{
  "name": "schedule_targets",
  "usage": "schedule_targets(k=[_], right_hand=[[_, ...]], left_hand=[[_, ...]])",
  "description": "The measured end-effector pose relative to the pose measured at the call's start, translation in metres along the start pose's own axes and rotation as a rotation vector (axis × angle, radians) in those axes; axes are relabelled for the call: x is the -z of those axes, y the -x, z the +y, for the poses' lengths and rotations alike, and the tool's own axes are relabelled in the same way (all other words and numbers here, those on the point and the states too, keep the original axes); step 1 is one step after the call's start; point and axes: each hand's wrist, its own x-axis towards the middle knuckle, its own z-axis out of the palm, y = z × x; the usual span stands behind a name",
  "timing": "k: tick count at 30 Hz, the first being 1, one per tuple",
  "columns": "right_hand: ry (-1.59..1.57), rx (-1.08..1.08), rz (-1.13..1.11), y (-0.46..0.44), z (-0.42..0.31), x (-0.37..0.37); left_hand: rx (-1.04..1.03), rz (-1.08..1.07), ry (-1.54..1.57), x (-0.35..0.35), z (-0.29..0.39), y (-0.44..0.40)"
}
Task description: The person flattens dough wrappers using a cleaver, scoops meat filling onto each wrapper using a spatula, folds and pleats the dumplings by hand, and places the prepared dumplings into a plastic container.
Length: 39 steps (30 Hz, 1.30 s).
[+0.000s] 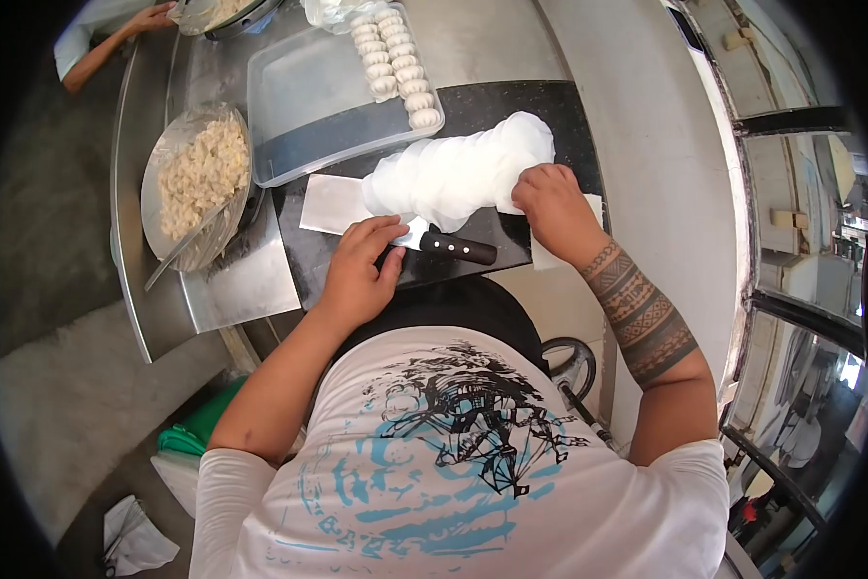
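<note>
A long row of thin, round white dumpling wrappers (443, 174) lies overlapped across the dark worktop. At its right end my right hand (554, 207) is closed, its fingertips pinching the edge of the wrappers; what lies under the fingers is partly hidden. My left hand (361, 265) rests near the front edge with thumb and fingers apart. Its fingertips are at the blade end of a spatula-like tool (458, 247) with a dark, riveted handle, which lies flat in front of the wrappers. Whether they press on the blade I cannot tell.
A bowl of pale chopped filling (202, 179) with a spoon stands at left. Behind the wrappers, a clear plastic tray (308, 87) holds rows of pleated dumplings (405, 72). Another person's hand (151, 17) touches a second bowl (217, 14) at the far left. A white card (328, 203) lies beside the wrappers.
</note>
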Motion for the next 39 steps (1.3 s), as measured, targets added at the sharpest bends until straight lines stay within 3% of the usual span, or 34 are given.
schedule_targets(k=[4,7,13,19,27,33,36,39], right_hand=[[-0.033,-0.027,-0.038,0.006,-0.011,0.011],[-0.028,-0.018,0.059,0.003,-0.012,0.011],[0.033,0.055,-0.127,0.005,-0.014,0.025],[-0.003,-0.018,-0.218,0.032,-0.048,0.056],[-0.042,-0.113,-0.022,0.029,-0.045,0.068],[-0.187,-0.190,0.013,-0.004,0.003,0.073],[-0.195,-0.138,-0.040,-0.025,0.034,0.071],[-0.214,-0.097,-0.090,-0.043,0.044,0.073]], left_hand=[[0.010,0.001,-0.010,0.000,-0.004,0.003],[0.009,-0.013,-0.016,-0.001,-0.005,0.007],[-0.015,-0.012,-0.001,0.001,-0.001,0.009],[0.038,-0.014,0.013,0.010,0.000,0.008],[0.000,-0.008,0.035,0.002,0.003,-0.001],[-0.248,-0.017,0.022,-0.041,0.017,-0.077],[-0.173,-0.092,0.071,-0.072,0.016,-0.117],[0.169,-0.229,0.198,-0.085,0.026,-0.152]])
